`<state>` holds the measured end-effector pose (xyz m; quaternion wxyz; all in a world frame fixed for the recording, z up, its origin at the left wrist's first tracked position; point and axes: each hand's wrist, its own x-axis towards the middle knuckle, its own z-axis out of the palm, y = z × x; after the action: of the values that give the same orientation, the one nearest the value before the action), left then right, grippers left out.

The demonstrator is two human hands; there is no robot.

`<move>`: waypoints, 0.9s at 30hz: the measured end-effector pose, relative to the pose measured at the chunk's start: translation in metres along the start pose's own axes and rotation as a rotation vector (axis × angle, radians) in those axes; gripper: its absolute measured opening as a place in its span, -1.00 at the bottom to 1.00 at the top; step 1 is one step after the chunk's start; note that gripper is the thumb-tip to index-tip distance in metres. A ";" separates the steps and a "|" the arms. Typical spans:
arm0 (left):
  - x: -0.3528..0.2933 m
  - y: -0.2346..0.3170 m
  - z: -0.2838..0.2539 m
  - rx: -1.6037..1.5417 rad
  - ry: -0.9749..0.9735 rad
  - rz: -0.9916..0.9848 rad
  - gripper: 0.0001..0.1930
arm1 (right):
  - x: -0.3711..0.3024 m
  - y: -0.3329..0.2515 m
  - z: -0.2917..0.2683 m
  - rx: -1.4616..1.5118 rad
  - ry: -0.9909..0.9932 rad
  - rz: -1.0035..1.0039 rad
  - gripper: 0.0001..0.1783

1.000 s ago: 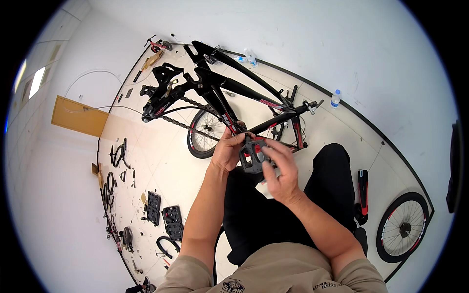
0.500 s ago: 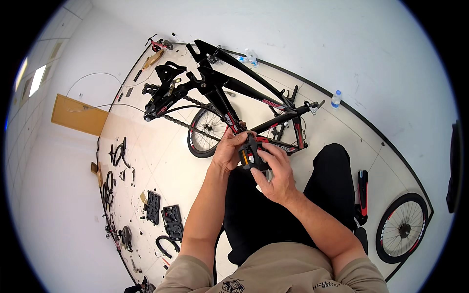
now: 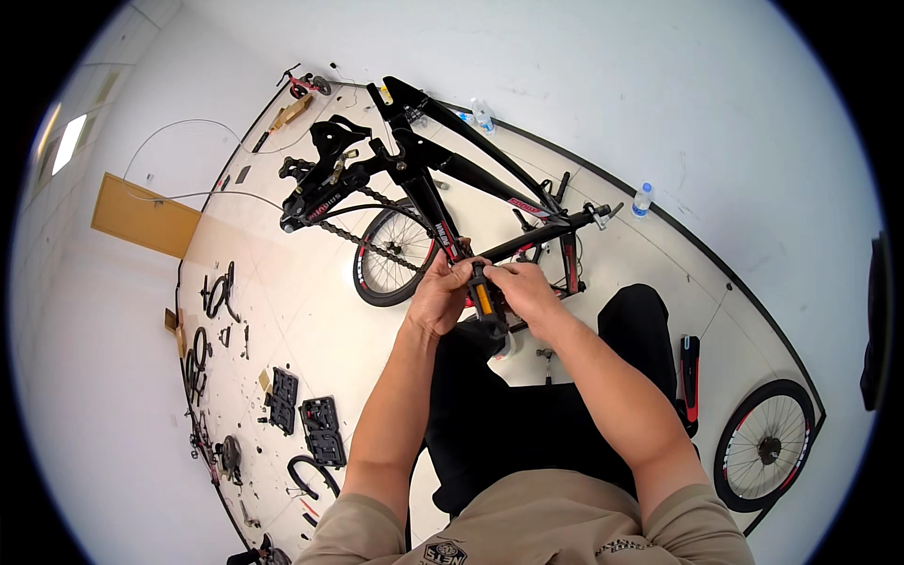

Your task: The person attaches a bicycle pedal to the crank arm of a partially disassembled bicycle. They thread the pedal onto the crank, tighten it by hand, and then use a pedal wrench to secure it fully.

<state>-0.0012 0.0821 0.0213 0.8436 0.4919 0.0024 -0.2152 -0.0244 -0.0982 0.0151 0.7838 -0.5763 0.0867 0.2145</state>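
A black bicycle pedal [image 3: 486,299] with an orange reflector hangs between my hands, beside the black bike frame [image 3: 452,160]. My left hand [image 3: 441,297] is closed at the pedal's upper end, thumb on top, and its other fingers are partly hidden. From the other side my right hand [image 3: 524,289] pinches the same end with thumb and fingers. The spot where the pedal meets the crank is covered by my fingertips. The frame stands upside down in front of me, its chain [image 3: 372,247] hanging near the rear derailleur [image 3: 315,193].
A spoked wheel [image 3: 767,447] leans at the right wall, near a black and red tool [image 3: 690,377]. Open black tool cases [image 3: 322,431] and scattered parts lie on the floor at left. Another wheel [image 3: 381,273] lies behind the frame. Water bottles [image 3: 642,200] stand along the wall.
My right hand has moved from spread fingers over the pedal to a pinch at its upper end. The pedal has turned, its orange reflector now facing up more. My left hand stays in place.
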 end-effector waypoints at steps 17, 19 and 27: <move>-0.020 -0.056 0.005 0.123 0.492 0.430 -0.54 | 0.009 0.005 -0.006 0.638 -0.236 0.319 -0.71; -0.021 -0.072 -0.005 0.161 0.549 0.430 -0.68 | 0.011 0.011 -0.003 0.707 -0.258 0.309 -0.71; -0.014 -0.100 -0.017 0.520 0.546 0.527 -0.81 | 0.017 0.024 0.000 0.877 -0.346 0.242 -0.71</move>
<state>-0.0470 0.0589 -0.0672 0.6868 0.7096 0.0452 0.1507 -0.0193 -0.0884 -0.0122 0.9251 -0.1335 0.1037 0.3402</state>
